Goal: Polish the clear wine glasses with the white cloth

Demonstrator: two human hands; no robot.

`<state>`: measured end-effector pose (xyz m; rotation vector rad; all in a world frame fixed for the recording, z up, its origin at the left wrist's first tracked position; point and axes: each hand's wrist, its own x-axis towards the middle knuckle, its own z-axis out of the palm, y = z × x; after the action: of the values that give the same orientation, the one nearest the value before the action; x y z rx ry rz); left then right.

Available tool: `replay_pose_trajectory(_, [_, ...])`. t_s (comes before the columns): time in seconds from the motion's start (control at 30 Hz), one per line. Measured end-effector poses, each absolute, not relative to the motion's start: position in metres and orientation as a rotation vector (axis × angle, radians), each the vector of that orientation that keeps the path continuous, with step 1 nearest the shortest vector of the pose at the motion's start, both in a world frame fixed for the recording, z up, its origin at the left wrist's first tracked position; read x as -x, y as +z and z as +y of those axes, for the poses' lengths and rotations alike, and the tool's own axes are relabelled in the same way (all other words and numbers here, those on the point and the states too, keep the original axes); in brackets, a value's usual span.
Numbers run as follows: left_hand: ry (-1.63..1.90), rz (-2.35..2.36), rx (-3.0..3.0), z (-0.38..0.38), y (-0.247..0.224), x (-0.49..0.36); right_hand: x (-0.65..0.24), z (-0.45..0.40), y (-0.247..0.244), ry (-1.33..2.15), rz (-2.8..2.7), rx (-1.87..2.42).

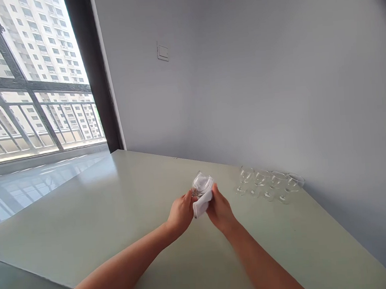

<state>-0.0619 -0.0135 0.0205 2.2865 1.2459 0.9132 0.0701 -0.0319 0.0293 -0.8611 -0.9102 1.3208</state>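
Note:
Over the middle of the table, my left hand (181, 212) is closed around the lower part of a clear drinking glass (197, 175). A white cloth (202, 202) is bunched against the glass, partly inside its bowl and hanging down in front. From the other side, my right hand (219, 207) grips the cloth, pressing it to the glass. The cloth and fingers hide much of the glass, including its stem and foot.
Several clear stemmed glasses (261, 178) stand upright in a row by the wall, right of my hands. The pale table (118, 212) meets the grey wall (274, 75) at its back and right. A large window (34, 81) is at the left.

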Motion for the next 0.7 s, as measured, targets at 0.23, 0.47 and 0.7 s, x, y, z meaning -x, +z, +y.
replay_pose_trajectory(0.23, [1.161, 1.193, -2.759, -0.022, 0.012, 0.052, -0.042, -0.050, 0.019, 1.363, -0.953, 0.838])
replay_pose_trajectory(0.47, [1.186, 1.185, -2.535, -0.023, 0.024, 0.060, -0.051, -0.038, 0.007, 1.364, -0.767, 0.875])
replay_pose_trajectory(0.7, [0.773, 0.681, -1.401, 0.000, 0.036, 0.075, -0.059, -0.040, 0.006, 1.736, -0.797, 0.770])
